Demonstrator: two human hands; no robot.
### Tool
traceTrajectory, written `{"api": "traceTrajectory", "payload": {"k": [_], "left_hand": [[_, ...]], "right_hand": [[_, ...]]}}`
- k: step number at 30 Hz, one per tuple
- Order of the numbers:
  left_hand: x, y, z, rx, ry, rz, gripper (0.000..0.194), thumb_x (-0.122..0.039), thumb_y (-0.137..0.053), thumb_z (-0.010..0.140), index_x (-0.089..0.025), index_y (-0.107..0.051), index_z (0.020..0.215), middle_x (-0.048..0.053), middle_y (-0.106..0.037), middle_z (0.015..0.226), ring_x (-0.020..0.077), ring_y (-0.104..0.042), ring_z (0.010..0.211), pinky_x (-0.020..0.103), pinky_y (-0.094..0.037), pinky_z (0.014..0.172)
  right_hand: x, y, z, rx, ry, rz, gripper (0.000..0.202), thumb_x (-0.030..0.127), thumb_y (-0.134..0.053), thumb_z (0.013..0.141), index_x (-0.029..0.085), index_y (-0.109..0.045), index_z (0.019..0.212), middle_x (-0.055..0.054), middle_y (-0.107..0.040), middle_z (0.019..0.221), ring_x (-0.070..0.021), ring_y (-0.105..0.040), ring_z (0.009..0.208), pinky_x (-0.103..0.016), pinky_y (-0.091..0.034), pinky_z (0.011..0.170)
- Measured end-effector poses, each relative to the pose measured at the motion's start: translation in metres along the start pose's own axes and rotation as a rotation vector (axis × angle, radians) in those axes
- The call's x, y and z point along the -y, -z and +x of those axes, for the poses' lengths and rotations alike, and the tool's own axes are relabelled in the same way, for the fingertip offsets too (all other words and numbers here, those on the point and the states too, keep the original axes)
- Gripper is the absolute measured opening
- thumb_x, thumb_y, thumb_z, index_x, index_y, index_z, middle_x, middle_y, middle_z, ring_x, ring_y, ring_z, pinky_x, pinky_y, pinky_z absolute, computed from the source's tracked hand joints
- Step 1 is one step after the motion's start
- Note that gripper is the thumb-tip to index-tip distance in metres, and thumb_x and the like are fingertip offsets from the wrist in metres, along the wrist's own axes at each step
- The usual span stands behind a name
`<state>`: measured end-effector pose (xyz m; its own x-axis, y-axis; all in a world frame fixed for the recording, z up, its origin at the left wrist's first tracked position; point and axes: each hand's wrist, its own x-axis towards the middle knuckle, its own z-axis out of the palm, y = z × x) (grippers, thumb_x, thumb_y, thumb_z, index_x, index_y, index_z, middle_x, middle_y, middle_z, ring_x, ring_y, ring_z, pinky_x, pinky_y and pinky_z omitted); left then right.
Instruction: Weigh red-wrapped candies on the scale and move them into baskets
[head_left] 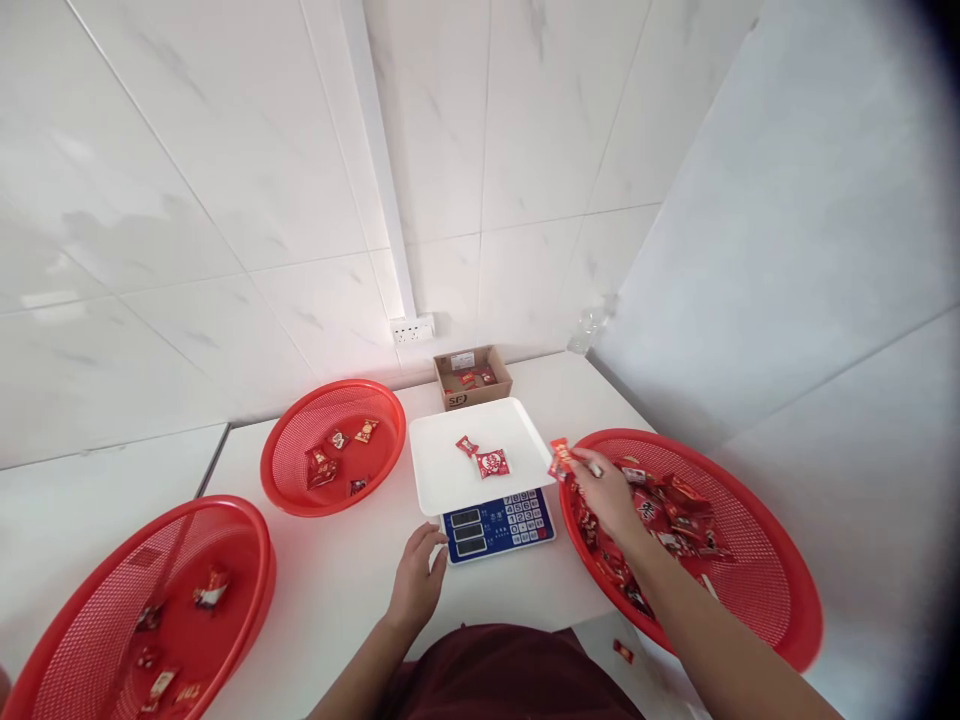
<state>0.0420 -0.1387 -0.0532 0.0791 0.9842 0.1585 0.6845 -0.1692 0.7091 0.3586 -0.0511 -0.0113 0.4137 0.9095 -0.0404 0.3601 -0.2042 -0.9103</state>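
My right hand pinches red candy packets above the left rim of the big right basket, close to the tray's right edge. Many red packets lie in that basket. My left hand, fingers slightly apart and holding nothing, rests at the lower left corner of the blue scale. On the scale's white tray lie a small red candy and a larger red packet.
A red basket with several packets stands left of the scale; another is at the lower left. Behind the tray is a cardboard box with candies. A loose candy lies near the front edge. The wall has a socket.
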Motion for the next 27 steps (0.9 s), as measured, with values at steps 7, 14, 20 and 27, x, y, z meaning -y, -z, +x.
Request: {"api": "traceTrajectory", "payload": {"k": [7, 14, 20, 27], "left_hand": [[0.001, 0.008, -0.007, -0.027, 0.045, 0.01, 0.021, -0.028, -0.046, 0.084, -0.024, -0.065, 0.09, 0.009, -0.065, 0.109, 0.0227, -0.059, 0.108, 0.044, -0.049, 0.092], [0.011, 0.013, -0.017, -0.084, 0.098, 0.021, 0.021, -0.028, -0.047, 0.083, -0.023, -0.065, 0.09, 0.009, -0.065, 0.109, 0.0239, -0.059, 0.108, 0.045, -0.05, 0.091], [0.014, 0.014, -0.015, -0.096, 0.11, 0.019, 0.02, -0.028, -0.047, 0.083, -0.023, -0.066, 0.089, 0.009, -0.066, 0.108, 0.0239, -0.059, 0.108, 0.045, -0.05, 0.092], [0.013, 0.014, -0.013, -0.078, 0.118, 0.023, 0.02, -0.028, -0.047, 0.084, -0.023, -0.065, 0.09, 0.009, -0.065, 0.11, 0.0235, -0.059, 0.109, 0.044, -0.05, 0.092]], "right_hand": [[0.049, -0.09, -0.012, 0.285, -0.031, 0.106, 0.018, 0.033, -0.052, 0.071, 0.021, -0.062, 0.08, 0.0, -0.066, 0.068, -0.0158, -0.06, 0.061, -0.027, -0.045, 0.056], [0.059, -0.121, -0.008, 0.415, -0.056, 0.128, 0.005, 0.024, -0.053, 0.069, 0.021, -0.058, 0.07, 0.001, -0.065, 0.064, -0.0135, -0.059, 0.053, -0.025, -0.047, 0.05], [0.046, -0.116, 0.017, 0.307, -0.049, 0.064, 0.015, 0.03, -0.053, 0.072, 0.021, -0.061, 0.081, 0.0, -0.063, 0.067, -0.0148, -0.06, 0.061, -0.024, -0.046, 0.052], [0.023, -0.105, 0.033, 0.252, -0.06, 0.025, 0.042, 0.041, -0.059, 0.07, 0.02, -0.059, 0.106, 0.0, -0.063, 0.071, -0.0139, -0.058, 0.057, -0.025, -0.046, 0.053]]}}
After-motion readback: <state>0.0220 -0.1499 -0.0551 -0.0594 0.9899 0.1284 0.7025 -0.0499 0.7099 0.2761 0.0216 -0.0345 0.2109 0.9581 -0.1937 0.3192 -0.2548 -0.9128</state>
